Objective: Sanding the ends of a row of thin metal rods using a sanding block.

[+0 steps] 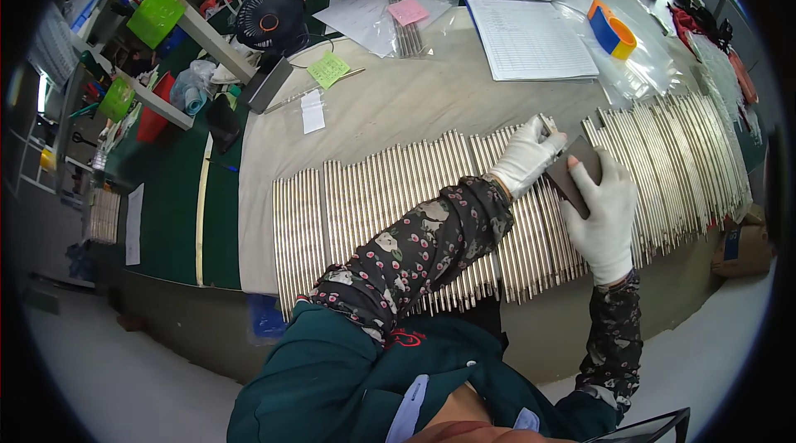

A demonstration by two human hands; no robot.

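A long row of thin, shiny metal rods (390,194) lies side by side across the table in front of me. My left hand (524,159), in a white glove with bare fingertips, is closed at the far ends of the rods, its fingers pinching the tip of one metal rod. Just right of it, my right hand (607,213), gloved likewise, grips a dark grey-brown rectangular block (575,174). The block rests over the rods, close to the left fingers. Further right, a second group of rods (676,169) continues past a narrow gap.
Beyond the rods lie an open notebook (535,38), an orange-and-blue tape roll (612,29) on clear plastic bags, and bagged rods with a pink note (407,12). A black fan (270,21) and green sticky note (328,69) are at the left. A cardboard box (740,250) stands at right.
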